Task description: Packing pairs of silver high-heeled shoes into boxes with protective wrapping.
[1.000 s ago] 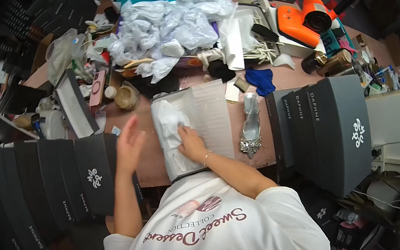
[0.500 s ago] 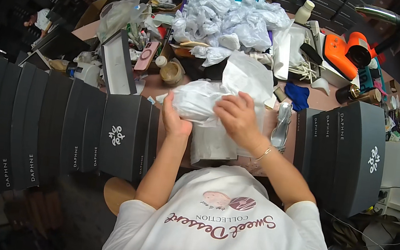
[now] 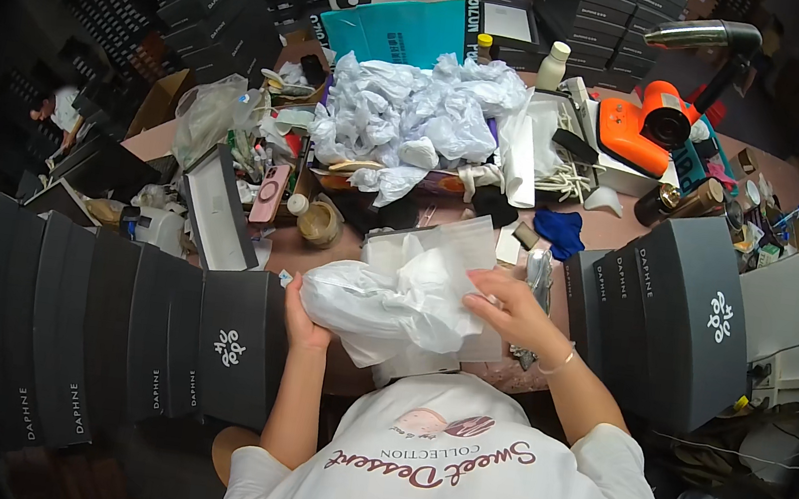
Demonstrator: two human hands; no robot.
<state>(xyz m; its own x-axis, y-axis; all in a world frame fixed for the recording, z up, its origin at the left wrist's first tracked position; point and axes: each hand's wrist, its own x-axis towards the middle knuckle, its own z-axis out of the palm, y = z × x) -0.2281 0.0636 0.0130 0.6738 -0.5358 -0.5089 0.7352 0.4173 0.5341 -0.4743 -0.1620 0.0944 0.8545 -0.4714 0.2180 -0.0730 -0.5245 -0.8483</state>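
Note:
A bundle wrapped in white tissue paper (image 3: 353, 296) lies across my front; what is inside is hidden. My left hand (image 3: 307, 322) supports its left end, fingers curled round it from the side. At the bundle's right side, my right hand (image 3: 515, 313) has its thumb and fingers closed at the edge of the tissue. Behind and beneath the bundle spreads a flat translucent paper sheet (image 3: 469, 244). A shiny silver item (image 3: 538, 276), partly covered by my right hand and forearm, lies just beyond it.
Dark grey shoe boxes line the left (image 3: 237, 359) and the right (image 3: 688, 318). Farther back are a tray heaped with crumpled white tissue (image 3: 407, 114), a jar (image 3: 319, 226), a pink phone (image 3: 269, 194), a blue cloth (image 3: 559, 232) and an orange tool (image 3: 633, 137).
The bundle has turned and come nearer me, looking puffier. My right hand has moved from on top of it to its right edge. The whole view has also tilted and shifted.

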